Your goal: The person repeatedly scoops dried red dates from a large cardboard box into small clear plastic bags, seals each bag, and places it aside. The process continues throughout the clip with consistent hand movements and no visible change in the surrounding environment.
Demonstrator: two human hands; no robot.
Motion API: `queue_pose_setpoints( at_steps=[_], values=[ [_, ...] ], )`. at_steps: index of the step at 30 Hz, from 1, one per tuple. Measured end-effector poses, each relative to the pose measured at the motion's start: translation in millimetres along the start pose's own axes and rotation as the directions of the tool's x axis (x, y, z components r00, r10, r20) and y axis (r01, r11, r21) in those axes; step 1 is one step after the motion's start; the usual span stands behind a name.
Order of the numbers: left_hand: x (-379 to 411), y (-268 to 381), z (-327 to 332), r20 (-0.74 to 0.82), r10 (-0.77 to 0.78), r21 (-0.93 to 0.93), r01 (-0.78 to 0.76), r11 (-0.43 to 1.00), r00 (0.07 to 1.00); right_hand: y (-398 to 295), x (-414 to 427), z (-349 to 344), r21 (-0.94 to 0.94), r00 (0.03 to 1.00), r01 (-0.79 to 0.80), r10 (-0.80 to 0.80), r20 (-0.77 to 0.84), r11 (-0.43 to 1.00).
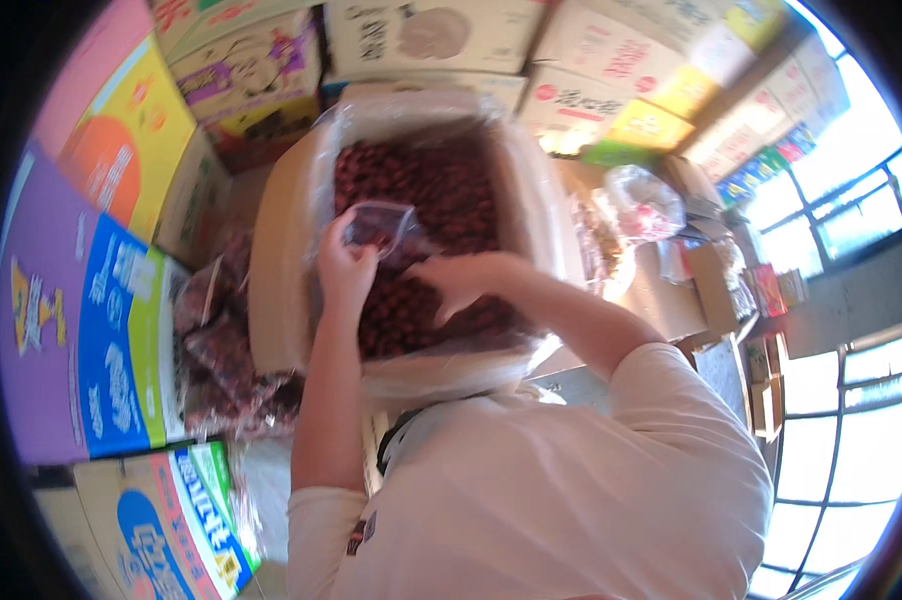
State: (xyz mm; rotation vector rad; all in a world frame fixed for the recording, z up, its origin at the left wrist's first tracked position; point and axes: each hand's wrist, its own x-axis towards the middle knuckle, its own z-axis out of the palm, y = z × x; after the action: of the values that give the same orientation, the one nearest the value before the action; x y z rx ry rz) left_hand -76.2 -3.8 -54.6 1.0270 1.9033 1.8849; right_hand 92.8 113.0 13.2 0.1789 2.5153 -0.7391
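Before me stands an open cardboard box (280,262) lined with clear plastic film (522,172). Dark red dried fruits, apparently jujubes (436,176), cover its inside. My left hand (344,251) pinches the rim of a clear plastic bag (391,225) over the left part of the box. The bag's mouth is spread, and dark red pieces show in or through it. My right hand (458,277) reaches over the fruits just right of the bag, blurred, with thumb and fingers apart. Whether its fingertips touch the bag or the fruits I cannot tell.
Filled clear bags of dark red fruit (226,352) are heaped left of the box. Printed cartons (53,315) wall the left side, and stacked cartons (436,37) stand behind. A knotted plastic bag (644,202) sits on the right-hand table (668,289). Windows (845,435) lie far right.
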Motion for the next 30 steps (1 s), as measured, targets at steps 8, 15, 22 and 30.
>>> queue_pose_setpoints(
  at_steps=[8, 15, 22, 30],
  values=[
    [2.4, 10.6, 4.0, 0.021, -0.09, -0.018, 0.09, 0.996, 0.996, -14.8, 36.6, 21.6, 0.0, 0.992, -0.117, 0.117, 0.036, 0.993],
    [2.3, 6.4, -2.0, 0.025, -0.012, 0.04, 0.011, 0.999, 1.0, -6.4, 54.6, 29.5, -0.066, 0.994, -0.109, 0.108, -0.017, 0.992],
    [5.9, -1.6, 1.7, -0.043, 0.084, 0.103, -0.079, 0.992, 0.996, 4.0, 57.0, 29.9, -0.136, 0.998, -0.067, 0.067, -0.002, 0.989],
    [-0.8, 18.5, 3.0, -0.037, -0.003, 0.088, 0.006, 0.996, 0.999, -10.1, 43.8, 22.4, -0.123, 0.997, -0.049, 0.056, 0.051, 0.991]
  ],
)
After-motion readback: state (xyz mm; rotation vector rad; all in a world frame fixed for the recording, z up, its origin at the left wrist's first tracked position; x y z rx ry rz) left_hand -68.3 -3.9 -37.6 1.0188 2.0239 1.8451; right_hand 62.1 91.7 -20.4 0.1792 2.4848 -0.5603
